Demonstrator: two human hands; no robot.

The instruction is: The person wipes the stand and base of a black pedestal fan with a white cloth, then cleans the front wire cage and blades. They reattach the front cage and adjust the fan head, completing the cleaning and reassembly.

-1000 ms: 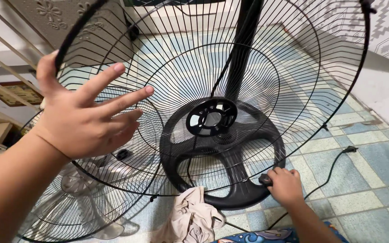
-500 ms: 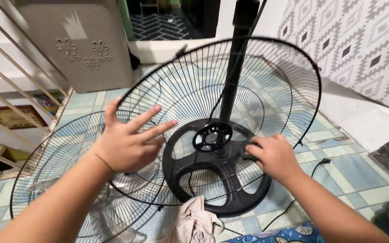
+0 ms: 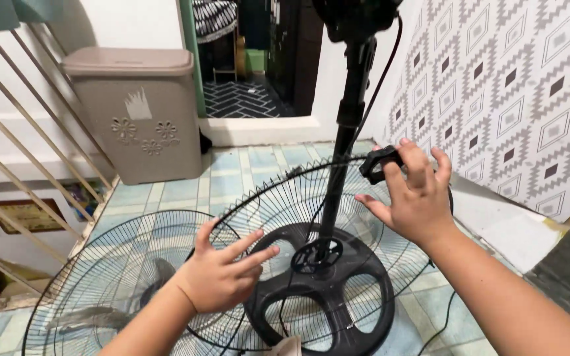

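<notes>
We have the wire fan guard point(image 3: 278, 198) tilted up around the fan pole point(image 3: 341, 158), above the black round base point(image 3: 338, 296) on the tiled floor. It looks like the guard is being repositioned; next calls for a steady grip. Our right hand point(image 3: 413, 194) pinches the rim clip point(image 3: 379, 163) at far right; our left hand point(image 3: 222, 273) rests splayed on the near wires, gripping nothing.

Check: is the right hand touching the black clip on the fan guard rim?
Touching. The head view shows the right hand with its fingers wrapped over the black clip at the wire fan guard rim, no gap visible.
</notes>
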